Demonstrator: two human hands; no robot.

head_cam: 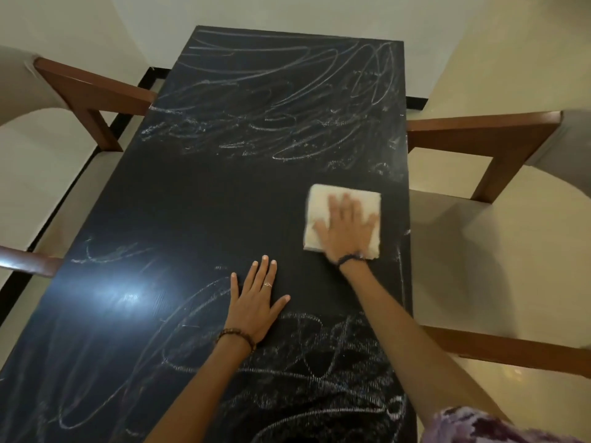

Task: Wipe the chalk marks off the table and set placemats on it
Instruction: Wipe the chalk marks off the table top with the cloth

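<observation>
A long black table (198,199) runs away from me. White chalk scribbles (281,100) cover its far half, and more chalk scribbles lie on the near part around my arms. The middle band looks free of marks. A folded white cloth (323,196) lies near the right edge. My right hand (347,228) presses flat on the cloth with fingers spread. To the cloth's lower left, my left hand (256,305) rests flat on the bare tabletop, holding nothing. No placemats are in view.
A wooden chair with a pale cushion (479,228) stands at the right side of the table. Another wooden chair (86,94) stands at the left, and a chair arm (28,263) pokes in lower left. Lamp glare (128,295) reflects off the tabletop.
</observation>
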